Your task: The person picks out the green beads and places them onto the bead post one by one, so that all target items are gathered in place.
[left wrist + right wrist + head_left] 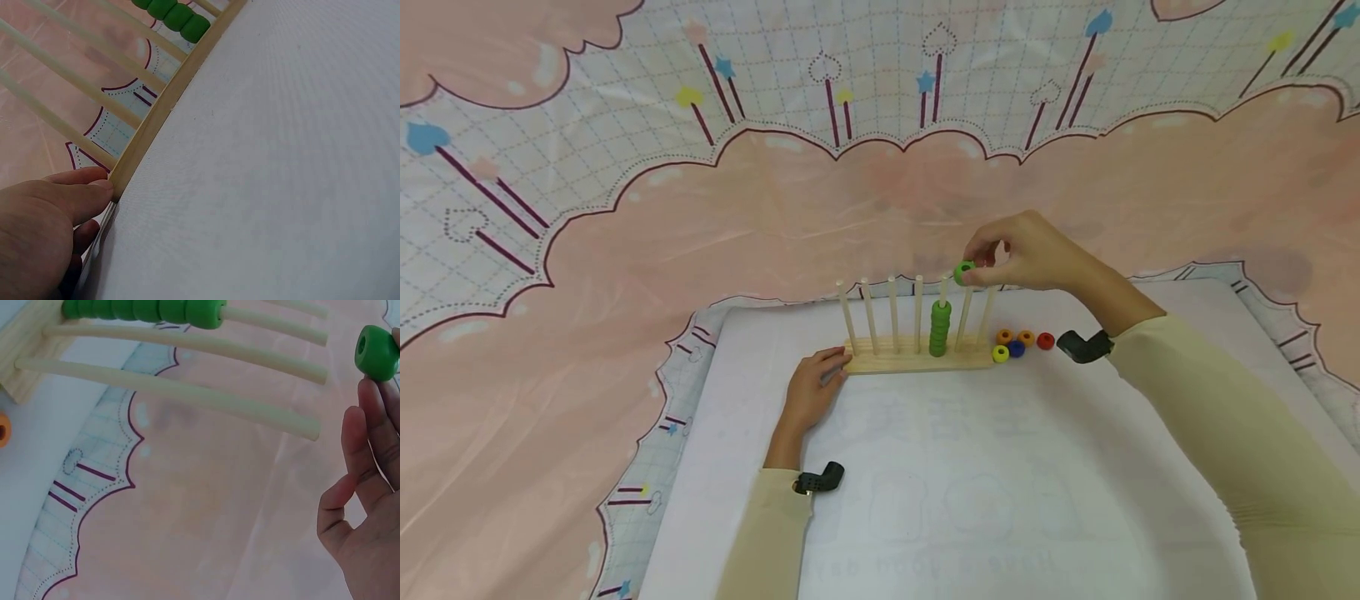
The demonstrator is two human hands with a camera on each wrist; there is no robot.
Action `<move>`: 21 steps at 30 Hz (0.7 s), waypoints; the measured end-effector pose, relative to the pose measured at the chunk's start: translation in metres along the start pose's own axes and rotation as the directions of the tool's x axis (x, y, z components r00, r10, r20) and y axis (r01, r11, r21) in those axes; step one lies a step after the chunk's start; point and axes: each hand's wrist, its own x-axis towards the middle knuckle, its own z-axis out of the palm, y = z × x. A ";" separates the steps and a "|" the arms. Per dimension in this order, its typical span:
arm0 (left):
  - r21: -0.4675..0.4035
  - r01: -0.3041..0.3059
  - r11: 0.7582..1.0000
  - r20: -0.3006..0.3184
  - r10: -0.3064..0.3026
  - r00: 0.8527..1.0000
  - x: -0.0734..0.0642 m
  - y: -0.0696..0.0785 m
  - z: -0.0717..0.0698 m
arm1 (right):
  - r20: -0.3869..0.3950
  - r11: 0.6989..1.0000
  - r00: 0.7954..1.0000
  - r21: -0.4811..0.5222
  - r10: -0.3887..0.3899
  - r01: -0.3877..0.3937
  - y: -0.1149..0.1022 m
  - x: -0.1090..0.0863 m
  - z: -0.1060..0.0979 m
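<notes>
A wooden peg stand (917, 363) with several upright dowels stands on the white sheet. Green beads (939, 329) are stacked on one dowel right of its middle. My right hand (1026, 250) is raised over the stand's right part and pinches a single green bead (964, 272) between thumb and fingers. Up close, that bead (377, 353) shows its hole, near the free ends of the dowels (250, 412). At the stand's left end, my left hand (811, 387) grips the base corner, its thumb (94, 197) against the wooden edge (147, 128).
Beside the stand's right end lie loose beads: orange (1004, 337), yellow (1001, 354), blue (1017, 348) and red (1045, 341). The white sheet (925, 483) lies over a pink patterned cloth (865, 217). Black wrist cameras (1084, 347) sit on both wrists.
</notes>
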 end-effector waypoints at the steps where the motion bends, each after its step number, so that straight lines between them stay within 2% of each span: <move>1: -0.002 -0.001 1.000 0.000 0.001 1.000 0.000 0.000 0.000 | 0.000 1.000 1.000 0.000 0.006 -0.006 0.000 0.002 0.000; 12: -0.003 -0.010 1.000 -0.011 0.010 1.000 -0.001 0.000 0.000 | 0.000 0.997 1.000 0.078 0.030 -0.030 0.001 0.017 0.010; 17: 0.005 -0.036 0.999 -0.027 0.036 0.999 -0.001 0.001 0.000 | 0.003 0.997 1.000 0.073 0.016 -0.016 0.002 0.020 0.014; 21: 0.001 -0.026 1.000 -0.024 0.026 0.999 -0.001 0.002 -0.001 | 0.018 0.997 0.999 0.070 0.028 -0.029 0.002 0.022 0.015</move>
